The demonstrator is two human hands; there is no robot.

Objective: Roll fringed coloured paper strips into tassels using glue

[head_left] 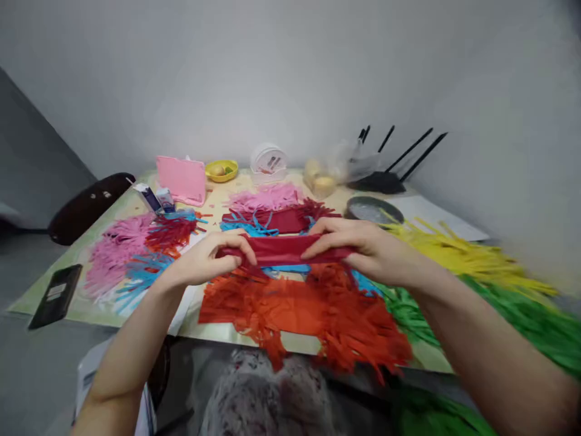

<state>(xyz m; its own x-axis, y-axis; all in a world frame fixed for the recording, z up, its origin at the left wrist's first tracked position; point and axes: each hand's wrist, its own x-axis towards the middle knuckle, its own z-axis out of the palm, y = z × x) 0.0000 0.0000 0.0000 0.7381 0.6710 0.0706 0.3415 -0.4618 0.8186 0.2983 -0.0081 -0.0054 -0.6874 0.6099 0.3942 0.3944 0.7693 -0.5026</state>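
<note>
A red strip of tissue paper [281,249] is stretched level between my two hands above the table. My left hand [213,257] pinches its left end, with the thumb below and the fingers above. At the other end, my right hand [363,245] is closed on it in a similar pinch. Under and in front of the strip lies orange tissue paper [290,306] with cut fringes, some hanging over the table's near edge. Behind it are blue fringes [249,227], another dark red fringed sheet [285,220] and pink fringes [267,197].
Pink, blue and red fringe bundles [120,248] lie at left near a dark phone [55,295]. Yellow fringes [472,257] and green fringes [521,315] spread right. A pink tablet case [181,180], yellow dish [229,175], white round holder [269,162] and dark-rimmed round dish [374,211] stand behind.
</note>
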